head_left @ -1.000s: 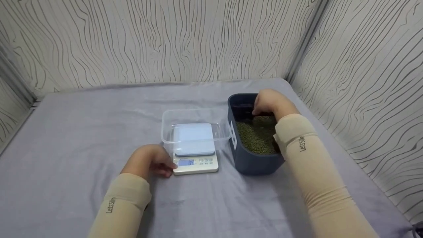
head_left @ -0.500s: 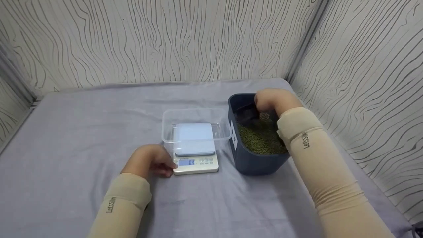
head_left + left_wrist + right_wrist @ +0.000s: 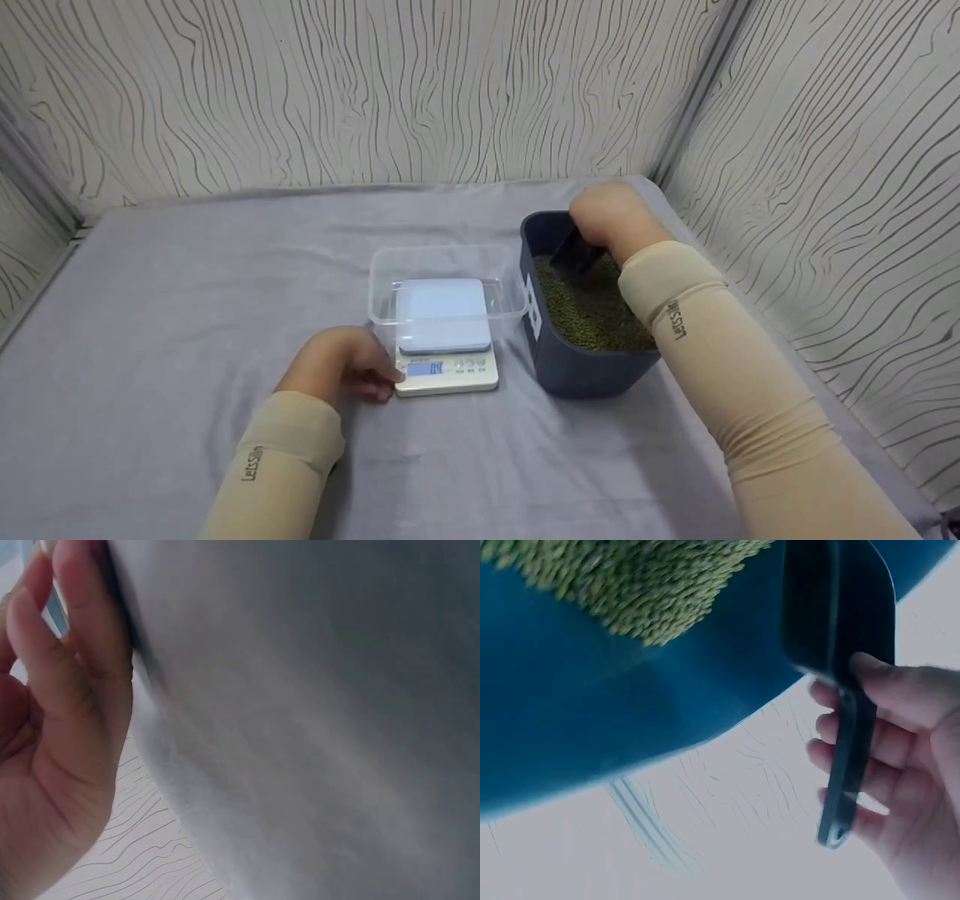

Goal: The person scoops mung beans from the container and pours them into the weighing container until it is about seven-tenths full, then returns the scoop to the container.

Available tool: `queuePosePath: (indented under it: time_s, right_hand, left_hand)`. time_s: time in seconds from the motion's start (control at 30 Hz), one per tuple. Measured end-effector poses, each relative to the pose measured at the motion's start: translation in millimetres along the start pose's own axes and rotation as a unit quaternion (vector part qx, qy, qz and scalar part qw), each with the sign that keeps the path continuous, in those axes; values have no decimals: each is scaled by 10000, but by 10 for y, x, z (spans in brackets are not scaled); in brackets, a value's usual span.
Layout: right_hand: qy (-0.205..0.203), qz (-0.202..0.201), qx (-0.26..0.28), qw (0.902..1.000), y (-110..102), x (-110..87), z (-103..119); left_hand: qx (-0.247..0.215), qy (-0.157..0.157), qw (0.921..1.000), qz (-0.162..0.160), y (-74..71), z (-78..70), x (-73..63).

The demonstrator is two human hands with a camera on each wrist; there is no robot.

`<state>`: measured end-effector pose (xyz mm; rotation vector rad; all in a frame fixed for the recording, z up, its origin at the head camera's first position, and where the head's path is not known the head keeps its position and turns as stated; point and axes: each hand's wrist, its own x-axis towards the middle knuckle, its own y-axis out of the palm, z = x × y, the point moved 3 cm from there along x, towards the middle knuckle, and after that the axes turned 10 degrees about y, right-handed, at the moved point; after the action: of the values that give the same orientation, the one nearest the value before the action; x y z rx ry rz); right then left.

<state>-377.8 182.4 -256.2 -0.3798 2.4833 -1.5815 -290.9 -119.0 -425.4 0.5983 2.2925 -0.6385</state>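
Observation:
My right hand (image 3: 611,214) grips a black scoop (image 3: 576,255) over the far end of a dark blue bin (image 3: 589,375) of small green beans (image 3: 600,315). In the right wrist view, the fingers wrap the handle of the scoop (image 3: 847,757), the thumb lies at its neck, and the visible inside of its bowl is dark. My left hand (image 3: 352,364) touches the front left corner of a white kitchen scale (image 3: 446,381) with a lit display. Its loosely bent fingers (image 3: 56,667) show in the left wrist view. A clear plastic container (image 3: 446,255) stands on the scale.
A grey cloth (image 3: 210,300) covers the table. White panels with dark wavy lines (image 3: 337,90) rise behind it and along the right. The bin stands close to the right of the clear container, with a white label on its left side.
The right hand has shifted slightly up and back, turning the scoop so its dark bowl points down over the beans. The left hand, scale and clear container stay in place.

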Motion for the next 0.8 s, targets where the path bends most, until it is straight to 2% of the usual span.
queuePosePath:
  time_s: [0.1, 0.17, 0.27, 0.37, 0.47, 0.6, 0.8]
  right_hand:
    - [-339, -580, -539, 9963, 13, 40, 66]
    - [-512, -854, -716, 9924, 42, 59, 99]
    - [-527, -847, -615, 9931, 89, 71, 122]
    - [-403, -504, -201, 9977, 147, 72, 136]
    - [-548, -106, -54, 9984, 219, 57, 178]
    - [-733, 395, 233, 9963, 314, 35, 255]
    - [-760, 998, 515, 9908, 387, 22, 354]
  left_hand:
    - [2, -41, 10000, 20, -5, 7, -12]
    - [39, -46, 10000, 32, -7, 7, -16]
    - [28, -16, 10000, 26, -7, 0, -25]
    - [65, 70, 9999, 37, -2, -12, -32]
    - [68, 119, 9999, 80, 9, -32, -39]
    - [54, 54, 9999, 126, 23, -57, -45]
    - [92, -9, 9999, 145, 27, -62, -64]
